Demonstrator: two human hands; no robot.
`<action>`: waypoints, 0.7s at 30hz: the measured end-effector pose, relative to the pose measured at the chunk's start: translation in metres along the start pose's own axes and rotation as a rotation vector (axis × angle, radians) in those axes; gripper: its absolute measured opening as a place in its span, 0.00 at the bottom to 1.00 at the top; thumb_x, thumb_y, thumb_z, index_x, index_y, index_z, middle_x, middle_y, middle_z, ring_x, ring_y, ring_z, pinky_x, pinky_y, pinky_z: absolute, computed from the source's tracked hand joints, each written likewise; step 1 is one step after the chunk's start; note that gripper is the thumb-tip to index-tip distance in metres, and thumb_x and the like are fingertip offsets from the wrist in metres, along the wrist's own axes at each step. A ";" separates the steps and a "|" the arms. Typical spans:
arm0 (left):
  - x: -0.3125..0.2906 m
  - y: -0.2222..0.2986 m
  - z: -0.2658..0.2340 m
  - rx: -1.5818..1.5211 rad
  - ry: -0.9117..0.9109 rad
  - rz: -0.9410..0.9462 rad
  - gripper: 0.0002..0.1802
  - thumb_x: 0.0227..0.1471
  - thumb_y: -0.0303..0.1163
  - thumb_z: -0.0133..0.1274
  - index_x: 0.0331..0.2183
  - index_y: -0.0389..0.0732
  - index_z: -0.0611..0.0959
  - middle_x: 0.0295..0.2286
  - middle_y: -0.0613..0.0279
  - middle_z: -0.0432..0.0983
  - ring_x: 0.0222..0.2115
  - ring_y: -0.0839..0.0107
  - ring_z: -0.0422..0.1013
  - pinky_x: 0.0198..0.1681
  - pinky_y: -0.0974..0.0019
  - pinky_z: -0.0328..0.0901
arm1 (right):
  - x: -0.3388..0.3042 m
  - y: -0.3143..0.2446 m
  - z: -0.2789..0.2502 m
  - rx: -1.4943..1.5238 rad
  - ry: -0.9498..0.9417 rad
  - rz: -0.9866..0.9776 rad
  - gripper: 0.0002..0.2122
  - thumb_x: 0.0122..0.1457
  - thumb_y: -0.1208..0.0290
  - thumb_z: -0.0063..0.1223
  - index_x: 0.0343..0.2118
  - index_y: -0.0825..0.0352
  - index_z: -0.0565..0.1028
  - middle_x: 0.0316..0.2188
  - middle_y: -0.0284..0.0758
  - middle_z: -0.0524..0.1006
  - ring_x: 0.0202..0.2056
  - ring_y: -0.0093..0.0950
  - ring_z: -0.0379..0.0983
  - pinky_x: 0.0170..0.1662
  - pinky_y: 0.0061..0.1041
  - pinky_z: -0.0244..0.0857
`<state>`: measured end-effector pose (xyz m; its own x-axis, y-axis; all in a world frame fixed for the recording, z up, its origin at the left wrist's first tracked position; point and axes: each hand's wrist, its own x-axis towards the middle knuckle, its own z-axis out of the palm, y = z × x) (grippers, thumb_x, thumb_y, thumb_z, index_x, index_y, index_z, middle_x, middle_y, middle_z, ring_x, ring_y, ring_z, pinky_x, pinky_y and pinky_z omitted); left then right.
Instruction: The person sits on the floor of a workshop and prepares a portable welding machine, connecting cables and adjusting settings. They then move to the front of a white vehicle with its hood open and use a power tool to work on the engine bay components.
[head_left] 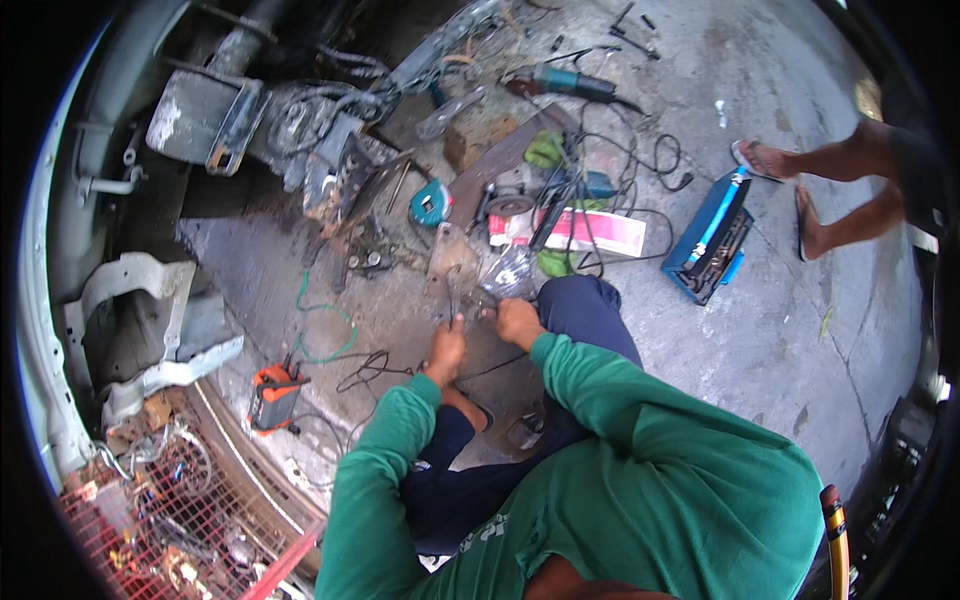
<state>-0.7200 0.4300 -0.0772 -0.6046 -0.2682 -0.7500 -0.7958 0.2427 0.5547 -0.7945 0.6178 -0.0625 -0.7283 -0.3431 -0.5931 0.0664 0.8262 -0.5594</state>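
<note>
I sit low over the concrete floor, in green sleeves. My left hand (446,350) is closed round a thin dark metal tool (453,300), whose upper end points at a rusty flat metal plate (453,252). Whether the tool touches the plate is too small to tell. To its right, my right hand (517,322) is also closed, its thumb side toward the plate; what it holds is too small to make out. Just beyond that hand lies a clear plastic bag (508,272). A teal round tape measure (431,203) rests past the plate.
Angle grinders (562,82) and tangled black cords (630,150) lie ahead. At right stands a blue toolbox (708,240), near another person's sandalled feet (770,160). An orange-black machine (273,397) and a red mesh grille (180,520) are at left, below vehicle parts (320,140).
</note>
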 end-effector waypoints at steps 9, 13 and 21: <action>0.019 -0.039 0.069 0.532 0.044 0.473 0.23 0.68 0.47 0.45 0.53 0.41 0.76 0.26 0.60 0.78 0.23 0.69 0.74 0.20 0.62 0.68 | -0.049 -0.022 -0.070 0.128 0.354 -0.402 0.33 0.57 0.55 0.60 0.61 0.73 0.68 0.59 0.51 0.69 0.61 0.49 0.64 0.63 0.45 0.60; -0.002 -0.001 0.113 0.035 -0.274 -0.075 0.22 0.64 0.40 0.52 0.54 0.37 0.78 0.35 0.52 0.83 0.38 0.58 0.79 0.37 0.55 0.74 | -0.104 0.075 -0.141 -0.261 0.206 -0.322 0.38 0.57 0.46 0.59 0.69 0.54 0.62 0.67 0.47 0.60 0.68 0.52 0.54 0.68 0.59 0.47; 0.050 0.032 0.017 0.148 -0.518 0.232 0.21 0.59 0.36 0.59 0.47 0.28 0.83 0.42 0.46 0.82 0.38 0.63 0.80 0.38 0.60 0.74 | -0.195 0.178 -0.372 0.707 1.033 -0.274 0.15 0.63 0.59 0.56 0.44 0.65 0.81 0.36 0.34 0.84 0.34 0.31 0.81 0.39 0.32 0.73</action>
<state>-0.7748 0.4398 -0.1028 -0.6380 0.2888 -0.7138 -0.6089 0.3783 0.6973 -0.8947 0.9980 0.1689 -0.9433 0.3034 0.1348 -0.0545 0.2589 -0.9644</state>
